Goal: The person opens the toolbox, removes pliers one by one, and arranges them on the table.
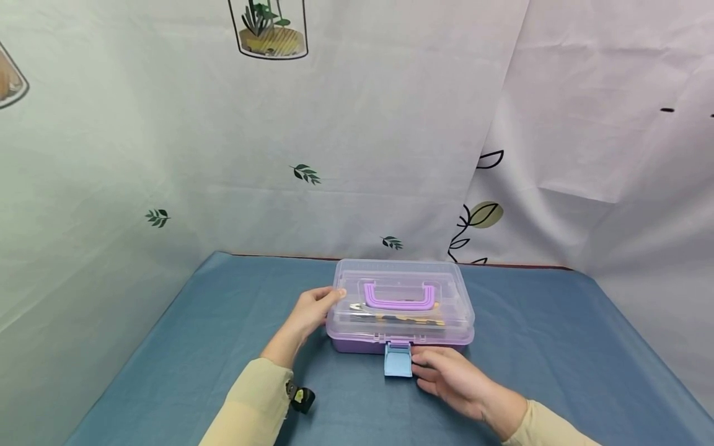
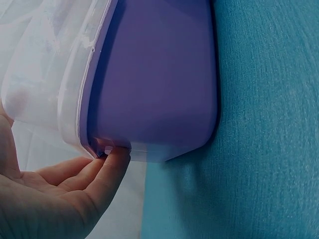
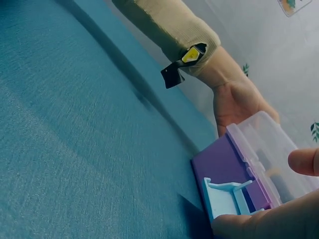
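Note:
A plastic storage box with a purple base [image 1: 357, 345] and a clear lid [image 1: 401, 267] sits on the cloth. The lid is down and has a purple handle [image 1: 398, 304] lying folded on it. My left hand [image 1: 309, 310] grips the box's left end, thumb on the lid, fingers [image 2: 112, 167] curled under the rim. At the front, a light blue latch [image 1: 398, 361] is flipped outward, away from the base. My right hand [image 1: 454, 378] is beside it, one finger [image 3: 234, 224] touching its edge and the thumb [image 3: 303, 162] apart from it.
Through the lid show some slim tools, one with yellow and black parts [image 1: 409, 319]. A blue cloth [image 1: 223, 334] covers the table. Behind it hangs a white curtain [image 1: 357, 124] with leaf prints. A black strap mount [image 1: 302, 399] is on the left sleeve.

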### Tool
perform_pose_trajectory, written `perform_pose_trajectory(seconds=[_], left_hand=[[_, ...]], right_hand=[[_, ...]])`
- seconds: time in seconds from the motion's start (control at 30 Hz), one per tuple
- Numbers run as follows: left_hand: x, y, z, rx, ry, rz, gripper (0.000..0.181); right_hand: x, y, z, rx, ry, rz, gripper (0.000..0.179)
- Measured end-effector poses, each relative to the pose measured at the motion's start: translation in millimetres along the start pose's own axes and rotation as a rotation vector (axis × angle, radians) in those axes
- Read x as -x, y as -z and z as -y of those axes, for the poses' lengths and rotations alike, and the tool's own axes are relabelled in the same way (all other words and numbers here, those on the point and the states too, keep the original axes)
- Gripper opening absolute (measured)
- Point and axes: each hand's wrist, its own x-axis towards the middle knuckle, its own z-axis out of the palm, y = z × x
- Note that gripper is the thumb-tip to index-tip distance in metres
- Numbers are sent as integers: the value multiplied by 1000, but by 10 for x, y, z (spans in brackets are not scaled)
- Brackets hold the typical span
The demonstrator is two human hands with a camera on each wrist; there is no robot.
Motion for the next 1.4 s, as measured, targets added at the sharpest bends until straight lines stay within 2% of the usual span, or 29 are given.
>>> perform_pose_trajectory(seconds=[0.27, 0.73, 1.03, 1.27, 1.4], left_hand=[[6, 9, 13, 2, -28, 3, 76], [2, 3, 9, 14, -24, -2, 75], [-10, -22, 26, 30, -29, 10, 72], [0, -6, 15, 18, -33, 5, 73], [2, -1, 13, 15, -25, -1, 74]], right_hand=[[6, 14, -3, 30, 1, -19, 66], [-1, 7, -28, 65, 22, -32, 66], [6, -16, -28, 204, 54, -67, 64], [46, -33, 1, 287, 103, -90, 58], [88, -16, 40, 370, 133, -94, 54]])
